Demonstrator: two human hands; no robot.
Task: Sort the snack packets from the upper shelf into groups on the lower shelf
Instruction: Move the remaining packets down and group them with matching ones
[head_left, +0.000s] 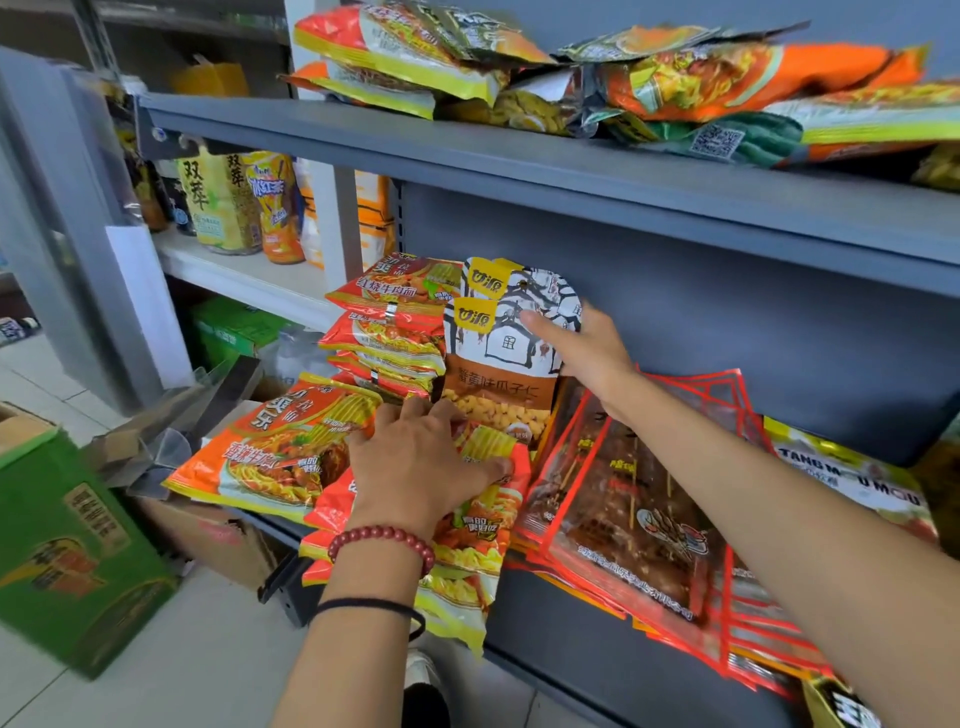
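1. Grey metal shelf: painted, matt, smooth.
2. Orange noodle packets: glossy plastic film, crinkled.
3. White-and-brown seed pouches: plastic, duller sheen.
4. Red-edged flat packets: shiny clear plastic.
5. Green carton: matt cardboard.
6. Dark red bead bracelet: polished.

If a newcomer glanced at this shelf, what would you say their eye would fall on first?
Most likely the two hands mid-frame: the right hand grips upright white-and-brown seed packets at the back of the lower shelf, while the left hand presses flat on orange noodle packets at its front left. Next, the jumbled heap of packets on the upper shelf.
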